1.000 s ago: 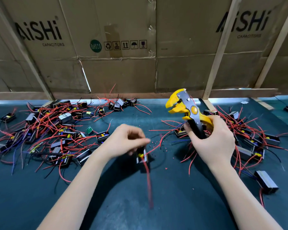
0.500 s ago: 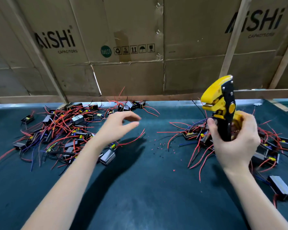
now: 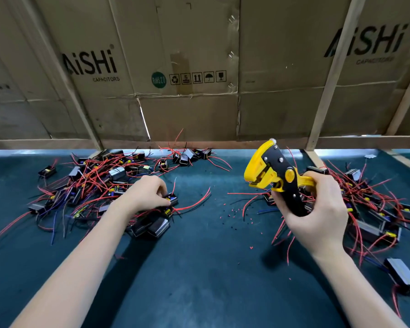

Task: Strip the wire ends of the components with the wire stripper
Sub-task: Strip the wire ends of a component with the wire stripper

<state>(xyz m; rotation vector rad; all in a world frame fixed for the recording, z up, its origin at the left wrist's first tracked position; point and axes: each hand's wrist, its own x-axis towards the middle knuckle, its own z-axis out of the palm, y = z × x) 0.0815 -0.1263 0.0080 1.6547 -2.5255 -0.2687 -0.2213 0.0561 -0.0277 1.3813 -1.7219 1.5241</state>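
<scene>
My right hand (image 3: 317, 209) grips the black handles of a yellow and black wire stripper (image 3: 270, 174), held up above the mat with its jaws pointing left. My left hand (image 3: 145, 192) reaches down at the right edge of the left pile (image 3: 92, 183) of small black components with red and blue wires. Its fingertips pinch one black component (image 3: 172, 199) with a yellow and blue part, and a long red wire (image 3: 194, 202) trails from it to the right. A second pile of components (image 3: 369, 209) lies behind and right of my right hand.
A dark green mat (image 3: 199, 268) covers the table. Small red and black bits of stripped insulation (image 3: 234, 213) are scattered between the hands. A lone black component (image 3: 402, 275) lies at the near right. Cardboard boxes (image 3: 187, 67) with wooden slats wall off the back.
My left hand dropped a component by the left pile, then came down with fingers curled onto another one. The wire stripper tilted from upright, its jaws now lower and pointing left.
</scene>
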